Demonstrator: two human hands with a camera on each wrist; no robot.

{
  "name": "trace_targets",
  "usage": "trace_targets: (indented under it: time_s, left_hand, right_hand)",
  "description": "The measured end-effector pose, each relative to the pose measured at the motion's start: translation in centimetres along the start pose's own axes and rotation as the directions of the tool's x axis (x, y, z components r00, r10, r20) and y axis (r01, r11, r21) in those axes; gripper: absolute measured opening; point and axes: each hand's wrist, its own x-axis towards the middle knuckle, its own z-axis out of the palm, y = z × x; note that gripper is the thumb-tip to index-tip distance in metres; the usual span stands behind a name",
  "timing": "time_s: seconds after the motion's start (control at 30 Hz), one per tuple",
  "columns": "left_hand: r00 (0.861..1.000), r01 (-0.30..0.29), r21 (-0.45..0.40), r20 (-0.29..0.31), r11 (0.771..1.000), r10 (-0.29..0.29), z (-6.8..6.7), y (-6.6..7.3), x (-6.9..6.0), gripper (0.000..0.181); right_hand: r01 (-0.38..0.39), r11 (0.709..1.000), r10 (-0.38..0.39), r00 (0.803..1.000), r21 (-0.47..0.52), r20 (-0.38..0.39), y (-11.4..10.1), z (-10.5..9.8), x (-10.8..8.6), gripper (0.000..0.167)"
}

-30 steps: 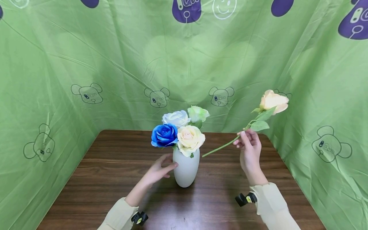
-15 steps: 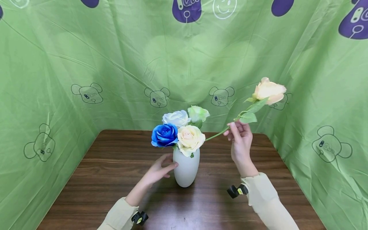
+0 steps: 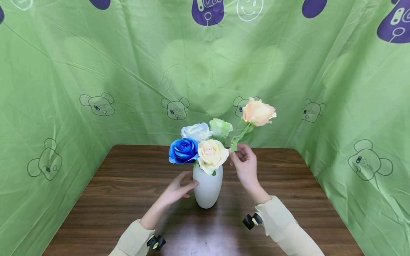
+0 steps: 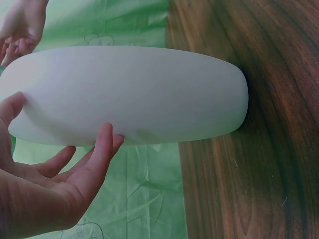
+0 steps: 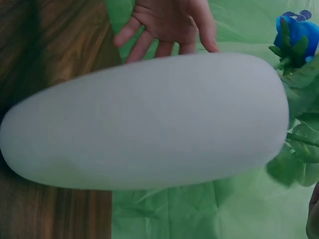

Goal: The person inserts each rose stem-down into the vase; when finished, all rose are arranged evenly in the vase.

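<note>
A white vase (image 3: pixel 207 188) stands upright on the table, holding a blue rose (image 3: pixel 183 150), a cream rose (image 3: pixel 213 155), a pale blue-white rose (image 3: pixel 196 132) and a light green rose (image 3: pixel 220 128). My left hand (image 3: pixel 176 188) touches the vase's left side with thumb and fingertips, fingers spread and not wrapped round it. In the left wrist view, the left hand (image 4: pixel 65 184) lies along the vase wall. My right hand (image 3: pixel 246 165) pinches the stem of a peach rose (image 3: pixel 258 112) beside the vase mouth. That stem's lower end is hidden behind the cream rose and the hand.
The dark wood table (image 3: pixel 128 177) carries the vase near its middle. Green printed cloth (image 3: pixel 134 71) hangs behind it and on both sides. Black wrist cameras are strapped at the left sleeve (image 3: pixel 132 236) and right sleeve (image 3: pixel 285 220).
My right hand has carried the peach rose leftward to the vase, and the bloom now stands more upright. The left hand and vase have stayed in place.
</note>
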Motion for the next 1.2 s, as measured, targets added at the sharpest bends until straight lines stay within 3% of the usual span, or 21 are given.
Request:
trace_targets:
  time_s: [0.17,0.3,0.47,0.57,0.9,1.03,1.2]
  left_hand:
    - [1.0,-0.004,0.001,0.001,1.0,0.004,0.0,-0.1,0.1,0.052]
    - [1.0,-0.003,-0.002,0.0,1.0,0.003,0.0,-0.1,0.1,0.052]
    - [1.0,0.007,-0.002,0.005,1.0,-0.007,0.0,0.0,0.1,0.052]
    - [1.0,0.004,-0.003,0.006,1.0,-0.004,0.0,0.1,0.1,0.053]
    - [1.0,-0.001,-0.004,0.003,1.0,0.001,0.0,0.0,0.1,0.053]
    - [1.0,-0.003,-0.001,0.004,1.0,0.003,0.0,0.0,0.1,0.053]
    - [1.0,0.0,0.0,0.005,1.0,0.0,0.0,0.1,0.1,0.053]
  right_hand:
    - [0.028,0.998,-0.029,1.0,-0.051,-0.007,0.1,0.4,-0.4,0.01]
    - [0.095,0.986,-0.1,0.995,-0.135,-0.028,-1.6,1.0,-0.3,0.012]
    - [0.176,0.949,-0.179,0.984,-0.262,0.009,-3.4,1.9,-0.2,0.011]
    - [0.192,0.921,-0.184,0.981,-0.338,0.054,-3.6,2.4,-0.3,0.013]
    - [0.107,0.901,-0.102,0.994,-0.421,0.035,-3.0,3.2,-1.4,0.017]
    - [0.1,0.884,-0.092,0.995,-0.456,0.04,-0.8,3.0,-1.9,0.022]
    - [0.037,0.875,-0.027,0.999,-0.483,0.026,1.5,2.4,-2.5,0.021]
